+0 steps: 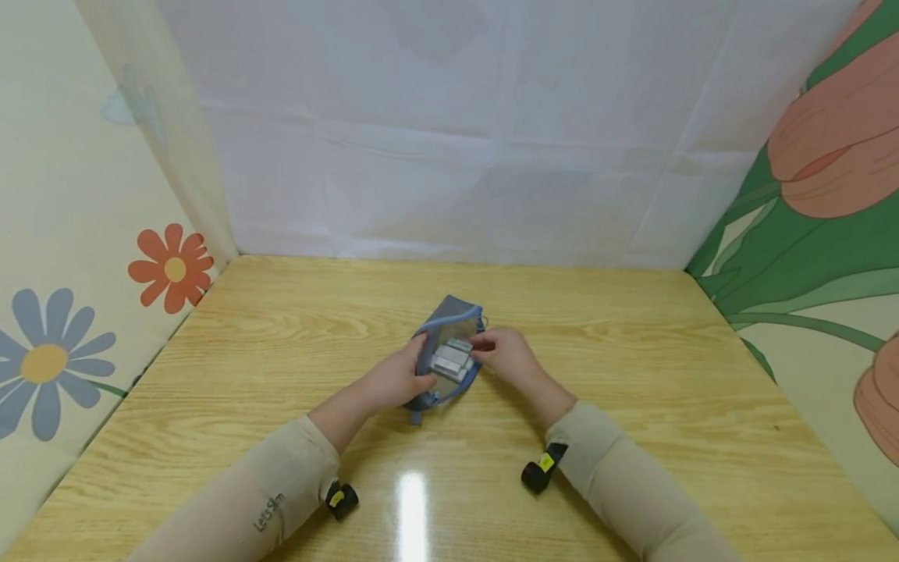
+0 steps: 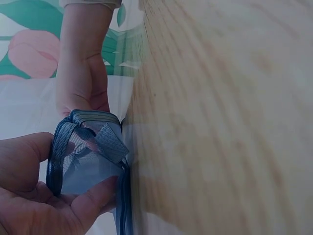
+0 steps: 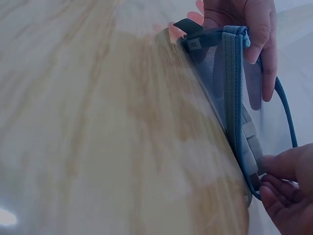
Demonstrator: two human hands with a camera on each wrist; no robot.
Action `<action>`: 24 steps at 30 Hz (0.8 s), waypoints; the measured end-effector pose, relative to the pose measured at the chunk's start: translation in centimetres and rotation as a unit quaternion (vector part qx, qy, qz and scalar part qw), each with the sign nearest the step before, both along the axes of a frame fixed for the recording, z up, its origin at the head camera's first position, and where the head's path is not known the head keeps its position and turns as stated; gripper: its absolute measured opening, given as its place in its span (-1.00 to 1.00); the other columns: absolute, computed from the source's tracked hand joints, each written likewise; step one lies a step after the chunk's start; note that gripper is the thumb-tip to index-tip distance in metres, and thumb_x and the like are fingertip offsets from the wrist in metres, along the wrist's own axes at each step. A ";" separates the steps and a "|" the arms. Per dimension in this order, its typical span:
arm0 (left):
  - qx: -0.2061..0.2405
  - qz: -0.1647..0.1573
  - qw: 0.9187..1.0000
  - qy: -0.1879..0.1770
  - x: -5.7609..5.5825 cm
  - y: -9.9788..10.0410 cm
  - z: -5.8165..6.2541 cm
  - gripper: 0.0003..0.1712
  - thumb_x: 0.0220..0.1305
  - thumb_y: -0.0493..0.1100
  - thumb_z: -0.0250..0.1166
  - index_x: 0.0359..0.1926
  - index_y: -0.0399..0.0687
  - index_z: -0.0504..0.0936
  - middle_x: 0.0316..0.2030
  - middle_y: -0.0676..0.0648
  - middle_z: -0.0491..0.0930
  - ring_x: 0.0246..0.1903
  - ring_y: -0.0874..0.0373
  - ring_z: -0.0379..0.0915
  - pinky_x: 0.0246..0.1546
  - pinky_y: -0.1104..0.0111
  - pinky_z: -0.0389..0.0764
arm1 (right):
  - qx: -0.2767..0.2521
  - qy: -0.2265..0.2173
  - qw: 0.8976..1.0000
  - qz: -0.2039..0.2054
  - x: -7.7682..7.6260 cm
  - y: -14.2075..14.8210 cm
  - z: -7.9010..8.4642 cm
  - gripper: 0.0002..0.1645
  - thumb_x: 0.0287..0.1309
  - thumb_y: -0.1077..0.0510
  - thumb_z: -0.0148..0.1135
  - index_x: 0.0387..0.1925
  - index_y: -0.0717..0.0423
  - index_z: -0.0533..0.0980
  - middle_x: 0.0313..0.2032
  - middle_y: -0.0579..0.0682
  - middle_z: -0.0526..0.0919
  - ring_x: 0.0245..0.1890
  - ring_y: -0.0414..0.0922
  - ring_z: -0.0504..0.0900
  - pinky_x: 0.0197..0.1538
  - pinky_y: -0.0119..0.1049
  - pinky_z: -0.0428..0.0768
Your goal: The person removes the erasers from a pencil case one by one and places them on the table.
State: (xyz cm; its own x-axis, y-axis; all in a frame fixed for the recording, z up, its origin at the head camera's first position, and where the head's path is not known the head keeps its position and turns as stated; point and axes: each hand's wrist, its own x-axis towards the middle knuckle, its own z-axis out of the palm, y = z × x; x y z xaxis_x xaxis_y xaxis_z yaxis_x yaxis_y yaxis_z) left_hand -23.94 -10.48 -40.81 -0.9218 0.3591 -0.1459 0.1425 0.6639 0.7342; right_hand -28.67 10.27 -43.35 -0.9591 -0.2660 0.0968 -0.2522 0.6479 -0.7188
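Observation:
A blue-grey mesh zip pouch lies on the table with its mouth spread wide. Several flat grey-white blocks of a kind I cannot make out are inside it. My left hand holds the pouch's left side, thumb at the near edge of the mouth; in the left wrist view its fingers reach into the opening. At the right side of the mouth, my right hand pinches the end of a grey-white block, seen closely as a pale block in the right wrist view.
The wooden table stretches around the pouch. Behind it hangs a white cloth, and flower-printed panels stand at both sides. A black wrist camera hangs under the left sleeve, another camera under the right.

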 end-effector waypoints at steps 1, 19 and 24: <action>-0.002 0.000 1.000 -0.001 0.0 0.0 0.0 -0.08 0.20 -0.16 0.19 0.40 -0.29 -0.18 0.28 -0.39 0.12 0.24 -0.16 0.11 0.18 0.06 0.22 | 0.002 0.006 1.000 0.002 0.0 0.0 0.0 -0.75 -0.04 0.28 0.33 -0.23 0.20 0.63 -0.30 0.04 0.65 -0.29 -0.11 0.59 -0.20 -0.32 0.55; -0.011 0.003 1.000 -0.006 0.2 0.3 0.3 -0.06 0.19 -0.17 0.20 0.40 -0.29 -0.18 0.25 -0.39 0.17 0.23 -0.12 0.15 0.17 0.10 0.24 | 0.053 0.048 0.997 -0.003 -0.3 -0.9 0.3 -0.84 -0.06 0.26 0.32 -0.34 0.17 0.65 -0.38 0.01 0.59 -0.31 -0.10 0.52 -0.17 -0.26 0.50; -0.011 0.007 1.000 -0.008 0.2 0.3 0.2 -0.06 0.18 -0.17 0.20 0.39 -0.31 -0.18 0.26 -0.39 0.16 0.23 -0.13 0.14 0.18 0.09 0.23 | 0.062 0.061 0.996 -0.001 -0.2 -1.0 0.4 -0.87 -0.07 0.26 0.33 -0.37 0.16 0.65 -0.39 0.01 0.59 -0.32 -0.10 0.51 -0.18 -0.26 0.50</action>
State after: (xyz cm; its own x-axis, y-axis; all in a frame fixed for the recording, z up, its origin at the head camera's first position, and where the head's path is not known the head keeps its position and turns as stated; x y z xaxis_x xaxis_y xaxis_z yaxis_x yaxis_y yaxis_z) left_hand -23.74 -10.16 -40.63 -0.9239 0.3437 -0.1681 0.1220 0.6810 0.7220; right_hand -28.91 9.30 -43.00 -0.9428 -0.2812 0.1793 -0.3314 0.7305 -0.5971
